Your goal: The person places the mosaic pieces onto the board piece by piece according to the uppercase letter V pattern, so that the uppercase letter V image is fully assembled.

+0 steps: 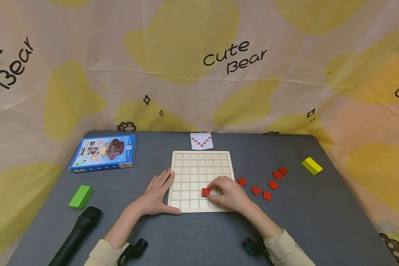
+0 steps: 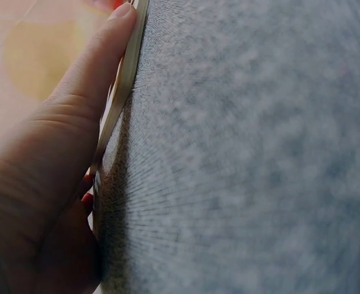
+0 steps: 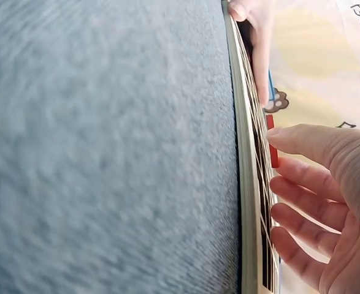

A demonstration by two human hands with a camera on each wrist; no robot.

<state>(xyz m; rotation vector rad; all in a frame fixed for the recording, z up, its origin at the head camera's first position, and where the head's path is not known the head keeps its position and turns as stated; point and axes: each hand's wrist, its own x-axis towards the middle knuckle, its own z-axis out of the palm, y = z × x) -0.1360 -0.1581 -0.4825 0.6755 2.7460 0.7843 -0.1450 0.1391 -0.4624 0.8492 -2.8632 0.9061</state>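
Observation:
A pale wooden board with a square grid (image 1: 193, 166) lies flat in the middle of the table. My right hand (image 1: 231, 194) is over its lower right part. Thumb and index finger pinch a red square tile (image 1: 205, 192), which also shows edge-on in the right wrist view as a thin red tile (image 3: 273, 153) close over the board. The other fingers of that hand reach down to the grid. Along the board's left side my left hand (image 1: 156, 197) rests with fingers spread, its thumb (image 2: 106, 49) at the near left corner.
Several loose red tiles (image 1: 267, 195) lie right of the board, with a yellow block (image 1: 312, 166) beyond. A pattern card (image 1: 201, 141) sits behind the board. At left are a blue box (image 1: 103, 152), a green block (image 1: 81, 197) and a black microphone-like object (image 1: 76, 234).

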